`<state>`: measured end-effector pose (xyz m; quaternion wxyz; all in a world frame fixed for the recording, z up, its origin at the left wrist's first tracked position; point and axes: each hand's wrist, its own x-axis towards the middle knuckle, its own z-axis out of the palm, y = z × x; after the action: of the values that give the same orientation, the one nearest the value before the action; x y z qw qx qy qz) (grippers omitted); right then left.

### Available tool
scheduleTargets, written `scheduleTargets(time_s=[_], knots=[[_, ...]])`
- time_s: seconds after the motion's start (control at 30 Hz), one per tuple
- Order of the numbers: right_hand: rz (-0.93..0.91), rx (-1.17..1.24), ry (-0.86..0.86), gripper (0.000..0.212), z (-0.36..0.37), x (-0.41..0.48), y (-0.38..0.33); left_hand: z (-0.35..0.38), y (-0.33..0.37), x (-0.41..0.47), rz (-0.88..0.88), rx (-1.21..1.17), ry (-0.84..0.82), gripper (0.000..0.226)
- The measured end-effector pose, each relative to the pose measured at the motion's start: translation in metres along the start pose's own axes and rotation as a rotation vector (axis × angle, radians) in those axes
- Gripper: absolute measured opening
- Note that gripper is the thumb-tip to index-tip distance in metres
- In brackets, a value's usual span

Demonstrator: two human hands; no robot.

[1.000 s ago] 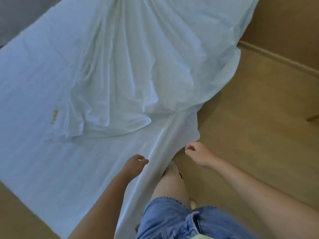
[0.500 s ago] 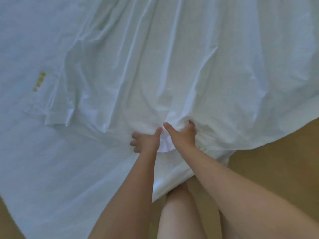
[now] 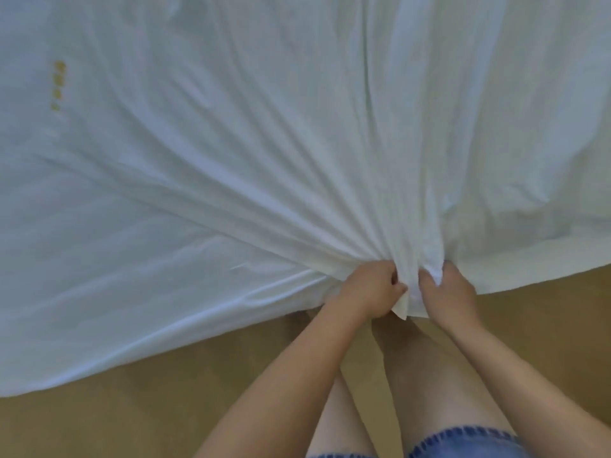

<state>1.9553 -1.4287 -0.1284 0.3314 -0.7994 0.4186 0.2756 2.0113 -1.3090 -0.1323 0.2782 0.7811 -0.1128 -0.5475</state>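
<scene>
Bedsheet fabric [image 3: 264,160], bunched at lower centre inside the left hand [image 3: 367,289] and right hand [image 3: 447,292], both clenched on it, looks light and limp; grip its hem.

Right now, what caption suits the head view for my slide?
A white sheet over the floor, its bunched edge gripped by the left hand and right hand.

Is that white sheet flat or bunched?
Bunched at its near edge: the left hand and right hand grip the white cloth sheet, creases fanning outward.
</scene>
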Motion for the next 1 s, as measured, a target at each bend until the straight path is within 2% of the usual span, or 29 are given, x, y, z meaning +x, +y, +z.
scheduleTargets(time_s=[0.03, 0.1, 0.17, 0.23, 0.3, 0.37, 0.47, 0.57, 0.6, 0.63, 0.67, 0.73, 0.77, 0.83, 0.87, 0.9, 0.93, 1.0], knots=[[-0.030, -0.018, 0.031, 0.036, -0.011, 0.006, 0.002, -0.001, 0.010, 0.004, 0.007, 0.046, 0.037, 0.015], [-0.105, -0.016, 0.053, 0.066, -0.017, 0.020, -0.015, -0.016, 0.009, 0.006, -0.037, 0.042, 0.320, 0.021], [-0.107, 0.088, -0.009, 0.096, -0.007, 0.030, -0.053, -0.047, -0.013, 0.003, -0.165, -0.045, 0.648, 0.049], [-0.044, 0.168, -0.058, 0.112, 0.010, 0.042, -0.087, -0.083, -0.045, 0.003, -0.357, -0.096, 0.765, 0.081], [-0.011, 0.149, -0.039, 0.103, 0.028, 0.051, -0.107, -0.112, -0.074, 0.011, -0.536, -0.147, 0.753, 0.100], [-0.016, 0.183, -0.001, 0.071, 0.037, 0.058, -0.116, -0.117, -0.090, 0.025, -0.606, -0.129, 0.765, 0.098], [-0.039, 0.231, 0.000, 0.045, 0.039, 0.061, -0.114, -0.102, -0.099, 0.043, -0.525, -0.071, 0.927, 0.061], [-0.079, 0.322, -0.020, 0.035, 0.034, 0.055, -0.113, -0.099, -0.099, 0.034, -0.345, -0.290, 1.124, 0.032], [-0.086, 0.377, -0.041, 0.035, 0.032, 0.050, -0.115, -0.096, -0.089, 0.025, -0.245, -0.404, 1.125, 0.026], [-0.088, 0.452, -0.090, 0.041, 0.029, 0.044, -0.119, -0.091, -0.072, 0.015, -0.160, -0.442, 1.053, 0.030], [-0.080, 0.538, -0.158, 0.053, 0.027, 0.039, -0.124, -0.081, -0.052, 0.004, -0.097, -0.430, 0.898, 0.035], [-0.049, 0.609, -0.253, 0.074, 0.022, 0.034, -0.128, -0.058, -0.012, -0.010, -0.006, -0.372, 0.532, 0.026], [-0.021, 0.597, -0.254, 0.073, 0.018, 0.035, -0.126, -0.053, 0.001, -0.015, 0.035, -0.313, 0.376, 0.023], [0.052, 0.507, -0.182, 0.053, 0.002, 0.045, -0.117, -0.066, 0.005, -0.015, 0.098, -0.229, 0.130, 0.023], [0.081, 0.447, -0.146, 0.048, -0.006, 0.051, -0.112, -0.083, -0.001, -0.013, 0.099, -0.259, 0.072, 0.023], [0.082, 0.389, -0.125, 0.047, -0.012, 0.056, -0.109, -0.103, -0.010, -0.009, 0.081, -0.302, 0.119, 0.017], [0.065, 0.330, -0.114, 0.046, -0.015, 0.060, -0.108, -0.123, -0.025, -0.003, 0.048, -0.302, 0.309, 0.010], [0.021, 0.223, -0.084, 0.044, -0.013, 0.062, -0.111, -0.165, -0.057, 0.011, -0.089, -0.157, 0.809, 0.053]])
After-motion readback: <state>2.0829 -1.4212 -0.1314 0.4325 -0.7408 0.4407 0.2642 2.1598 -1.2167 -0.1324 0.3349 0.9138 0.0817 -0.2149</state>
